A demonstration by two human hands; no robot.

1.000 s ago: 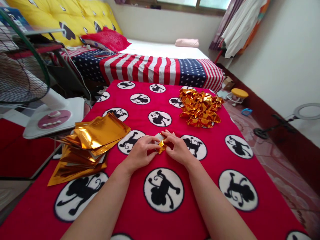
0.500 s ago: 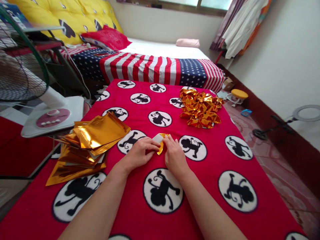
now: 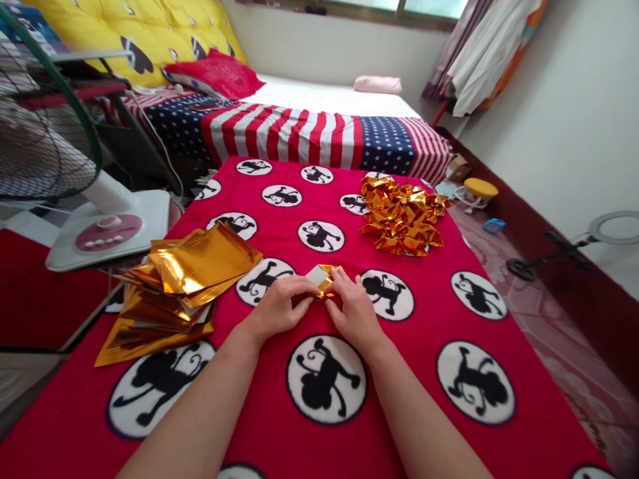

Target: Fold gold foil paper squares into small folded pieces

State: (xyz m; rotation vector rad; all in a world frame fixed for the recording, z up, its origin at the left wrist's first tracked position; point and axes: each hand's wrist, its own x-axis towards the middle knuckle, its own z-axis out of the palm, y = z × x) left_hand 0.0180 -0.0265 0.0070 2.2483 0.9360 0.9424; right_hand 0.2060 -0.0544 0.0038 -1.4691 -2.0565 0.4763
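Observation:
A small, partly folded piece of gold foil paper lies on the red cloth, its pale underside showing at the left and shiny gold at the right. My left hand grips its left edge, fingers bent together over the paper. My right hand holds the right side between thumb and fingers. Parts of the paper are hidden under the fingertips. To the left is a loose stack of flat gold foil sheets. A heap of folded gold foil pieces sits at the far right of the cloth.
The red cloth has white circles with black monkey figures. A fan with a white base stands at the left. Beyond the table is a bed with a striped, starred cover. A yellow stool and a ring light are on the right.
My right thumb has come in against the paper's near edge, and the gold right side now looks folded up more compactly. My left hand has stayed nearly in place.

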